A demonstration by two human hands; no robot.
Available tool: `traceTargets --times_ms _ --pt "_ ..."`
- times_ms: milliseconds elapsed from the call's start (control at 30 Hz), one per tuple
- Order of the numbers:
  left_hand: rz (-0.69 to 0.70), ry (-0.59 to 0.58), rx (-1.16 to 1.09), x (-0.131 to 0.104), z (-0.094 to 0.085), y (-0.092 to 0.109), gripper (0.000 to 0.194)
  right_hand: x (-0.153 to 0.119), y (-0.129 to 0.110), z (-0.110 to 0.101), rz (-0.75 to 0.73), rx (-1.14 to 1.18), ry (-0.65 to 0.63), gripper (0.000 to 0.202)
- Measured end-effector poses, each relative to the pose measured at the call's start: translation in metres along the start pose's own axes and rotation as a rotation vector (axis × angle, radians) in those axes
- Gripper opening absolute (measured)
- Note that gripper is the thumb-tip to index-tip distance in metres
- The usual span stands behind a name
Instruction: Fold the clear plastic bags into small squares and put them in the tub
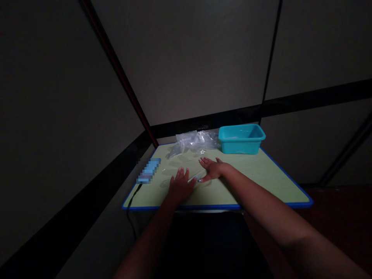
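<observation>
A clear plastic bag (197,174) lies flat on the pale table in front of me, its outline faint against the surface. My left hand (180,188) rests on its near left part, fingers spread and pointing away from me. To the right, my right hand (212,169) lies across the bag's right side with the fingers apart, reaching left. Neither hand grips anything. Behind them sits a crumpled heap of clear plastic bags (193,141), apart from both hands.
A turquoise plastic basin (241,145) stands at the table's back right corner. Along the left edge lies a blurred-out bluish device (149,170) with a dark cord (130,201) hanging over the edge. The table (270,174) has a blue rim, and walls stand behind and left.
</observation>
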State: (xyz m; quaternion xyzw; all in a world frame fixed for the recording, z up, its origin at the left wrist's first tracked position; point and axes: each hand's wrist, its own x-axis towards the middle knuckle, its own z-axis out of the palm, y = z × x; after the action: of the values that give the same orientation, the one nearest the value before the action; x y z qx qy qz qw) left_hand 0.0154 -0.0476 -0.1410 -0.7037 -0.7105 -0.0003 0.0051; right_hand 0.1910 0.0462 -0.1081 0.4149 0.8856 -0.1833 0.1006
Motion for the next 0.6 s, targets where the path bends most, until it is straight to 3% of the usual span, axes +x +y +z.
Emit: traceTargets --times_ms 400,600 --pt "-0.039 -0.083 0.042 -0.019 -0.005 -0.051 0.072 -0.002 0.002 -0.005 -0.002 -0.013 -0.087 0.13" --pt "-0.099 -0.099 0.036 -0.027 -0.008 -0.063 0.077 0.0 0.005 -0.003 -0.013 -0.001 -0.08 0.128"
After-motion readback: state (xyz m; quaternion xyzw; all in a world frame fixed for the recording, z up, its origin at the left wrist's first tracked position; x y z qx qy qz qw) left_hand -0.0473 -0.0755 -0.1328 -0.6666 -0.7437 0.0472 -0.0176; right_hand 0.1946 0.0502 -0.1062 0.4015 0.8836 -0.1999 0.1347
